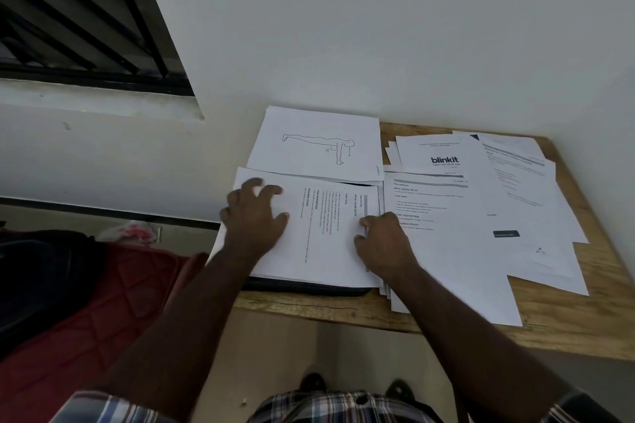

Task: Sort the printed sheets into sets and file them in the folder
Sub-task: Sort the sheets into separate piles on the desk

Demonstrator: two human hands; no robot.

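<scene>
A wooden tabletop (567,319) stands in the corner against the white wall. At its left end lies a dark folder (309,288), its front edge showing beneath a stack of printed sheets (319,240). Behind that lies a sheet with a line drawing of a figure (316,144). Overlapping loose sheets (481,216) spread across the middle and right, one printed "blinkit" (443,154)

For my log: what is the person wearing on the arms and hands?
Both forearms are bare, and the left hand and right hand wear no gloves. No rings or watch show. Plaid short sleeves in red, white and dark checks show at the bottom edge.
</scene>
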